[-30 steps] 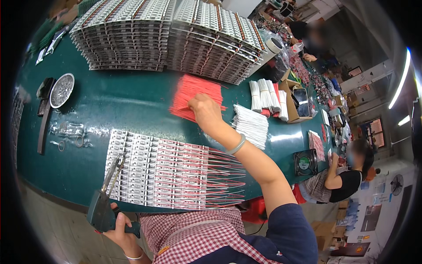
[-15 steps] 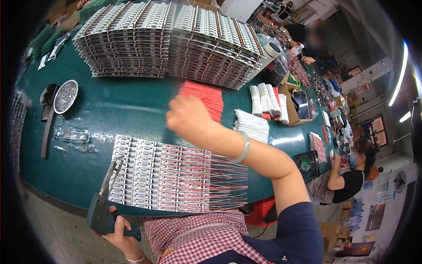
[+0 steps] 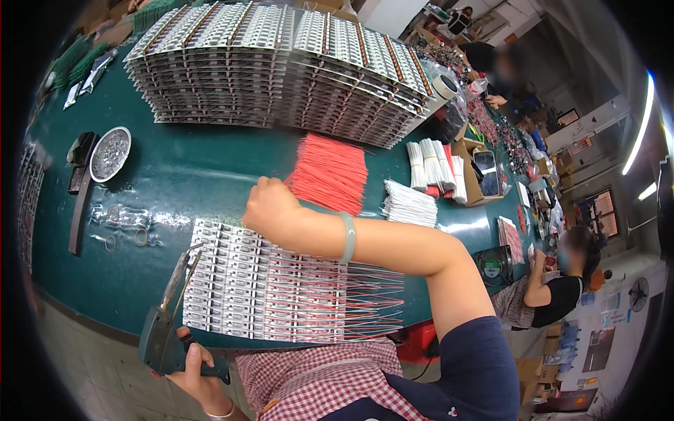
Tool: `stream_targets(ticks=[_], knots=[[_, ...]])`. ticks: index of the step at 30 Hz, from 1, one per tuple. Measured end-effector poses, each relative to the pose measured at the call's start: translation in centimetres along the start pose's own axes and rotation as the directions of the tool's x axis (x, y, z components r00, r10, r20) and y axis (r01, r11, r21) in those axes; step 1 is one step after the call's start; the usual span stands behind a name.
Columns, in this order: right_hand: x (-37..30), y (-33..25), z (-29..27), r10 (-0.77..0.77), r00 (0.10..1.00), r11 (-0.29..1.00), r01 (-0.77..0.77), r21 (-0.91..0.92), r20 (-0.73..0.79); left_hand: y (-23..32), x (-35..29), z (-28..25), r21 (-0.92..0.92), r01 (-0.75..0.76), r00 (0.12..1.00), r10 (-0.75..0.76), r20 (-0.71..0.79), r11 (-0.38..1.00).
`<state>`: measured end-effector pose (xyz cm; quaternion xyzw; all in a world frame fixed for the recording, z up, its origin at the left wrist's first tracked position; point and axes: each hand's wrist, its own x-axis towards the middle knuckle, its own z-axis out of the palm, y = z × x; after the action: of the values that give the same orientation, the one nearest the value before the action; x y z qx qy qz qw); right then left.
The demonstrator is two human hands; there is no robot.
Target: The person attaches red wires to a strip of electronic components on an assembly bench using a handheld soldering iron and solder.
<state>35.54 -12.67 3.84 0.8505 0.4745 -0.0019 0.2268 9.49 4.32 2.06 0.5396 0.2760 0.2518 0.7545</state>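
Observation:
My left hand (image 3: 195, 370) is wrapped round the grip of a dark green soldering gun (image 3: 160, 344), tip pointing up by the left edge of a white circuit board panel (image 3: 217, 281). Rows of small components cover the panel, and red and white wires run off its right side. My right hand (image 3: 270, 207) is closed above the panel's far edge, wrist bracelet showing. Its fingertips are hidden, so I cannot make out what they hold. Just right of that hand lies a pile of red wires (image 3: 328, 172), with white wires (image 3: 409, 203) beyond it.
Tall stacks of board panels (image 3: 210, 77) stand at the back. On the left are a round bowl (image 3: 111, 156) of shiny bits, a dark bar (image 3: 81, 217) and some rings (image 3: 142, 237). Bundled white wires (image 3: 432, 165) lie beside a cardboard box (image 3: 484, 193). A person (image 3: 554, 281) sits at the right.
My right hand has moved left and toward me, from the red wire pile to over the panel's far edge. The soldering gun stays nearly in place; the view has shifted slightly.

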Motion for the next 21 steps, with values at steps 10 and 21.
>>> stream_targets(ticks=[10, 21], knots=[[-2.1, 0.3, -0.6, 0.168, 0.923, 0.939, -0.043, 0.341, -0.345, 1.6, 2.2, 3.0, -0.043, 0.056, 0.998, -0.055, 0.025, 0.998], [-2.9, -2.7, 3.1, 0.497, 0.720, 0.677, 0.028, 0.736, -0.484, 1.6, 2.6, 4.7, 0.174, 0.075, 0.997, -0.076, 0.000, 0.982]])
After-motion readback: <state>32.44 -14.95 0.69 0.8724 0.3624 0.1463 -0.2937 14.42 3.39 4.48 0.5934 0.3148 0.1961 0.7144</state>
